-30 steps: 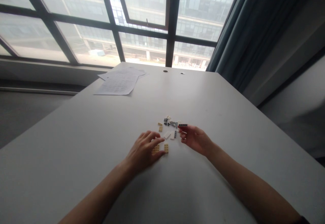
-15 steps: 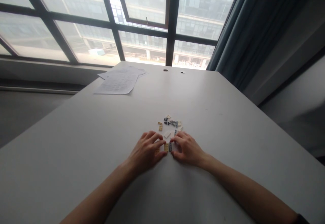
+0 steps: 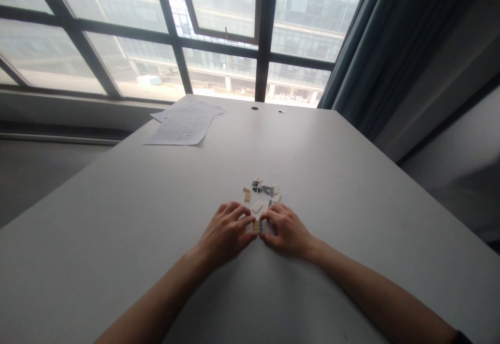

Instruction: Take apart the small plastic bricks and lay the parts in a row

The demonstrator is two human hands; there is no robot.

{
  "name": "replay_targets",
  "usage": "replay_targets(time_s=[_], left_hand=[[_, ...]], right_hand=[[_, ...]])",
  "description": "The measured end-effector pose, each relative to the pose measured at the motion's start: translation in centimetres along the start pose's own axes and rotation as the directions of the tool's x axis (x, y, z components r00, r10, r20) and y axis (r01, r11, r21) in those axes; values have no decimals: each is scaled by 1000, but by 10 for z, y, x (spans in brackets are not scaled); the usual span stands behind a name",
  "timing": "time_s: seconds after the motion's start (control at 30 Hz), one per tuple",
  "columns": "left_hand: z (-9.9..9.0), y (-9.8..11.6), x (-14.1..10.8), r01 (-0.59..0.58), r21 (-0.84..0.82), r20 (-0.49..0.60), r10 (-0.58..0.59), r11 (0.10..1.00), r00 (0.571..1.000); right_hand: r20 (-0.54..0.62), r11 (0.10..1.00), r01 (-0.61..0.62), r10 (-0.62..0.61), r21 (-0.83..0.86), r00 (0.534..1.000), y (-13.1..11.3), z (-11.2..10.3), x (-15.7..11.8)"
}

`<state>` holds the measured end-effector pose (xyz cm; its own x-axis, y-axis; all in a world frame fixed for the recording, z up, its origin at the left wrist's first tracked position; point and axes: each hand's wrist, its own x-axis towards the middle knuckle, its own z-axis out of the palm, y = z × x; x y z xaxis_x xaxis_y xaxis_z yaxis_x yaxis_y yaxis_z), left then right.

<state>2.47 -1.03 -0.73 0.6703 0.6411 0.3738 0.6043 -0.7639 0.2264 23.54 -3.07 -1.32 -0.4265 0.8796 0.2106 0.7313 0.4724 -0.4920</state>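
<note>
A tan studded brick and a slim grey brick sit side by side, seemingly touching, on a white table. The left hand pinches the tan one between thumb and finger; the right hand pinches the grey one likewise. Just beyond lie a white tile and scattered small bricks; farther off, printed papers

Overlapping sheets of paper lie at the far left of the white bench, the nearest sheet carrying rows of small grey print too faint and blurred for any word or number to be read.
</note>
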Motion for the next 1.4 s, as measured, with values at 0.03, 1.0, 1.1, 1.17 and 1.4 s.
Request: replay_targets(time_s=[0.03, 1.0, 1.1, 1.17, 1.4], left_hand=[[0, 0, 0, -1, 2, -3, 1, 1000, 1000], [2, -38, -7, 214, -42, -240, -218, 976, 946], [3, -38, -8, 209, -45, -228, -213, 977, 950], [2, -36, -7, 209, -46, -221, -214, 977, 952], [3, -34, -8, 201, -41, -202, -205, 979, 958]], right_hand=[[0, 1000, -1, 1, 1, 1000, 0, 0, 0], [-53, 975, -187, 181, -122, 982, 54, -42, 56], [-14, 962, -204, 205, -181, 979, 52, -36, 63], [9, 955, -216, 223, -202, 975, 49, -35, 66], [10, 953, -131, 139, -274, 990, 49, -35, 65]])
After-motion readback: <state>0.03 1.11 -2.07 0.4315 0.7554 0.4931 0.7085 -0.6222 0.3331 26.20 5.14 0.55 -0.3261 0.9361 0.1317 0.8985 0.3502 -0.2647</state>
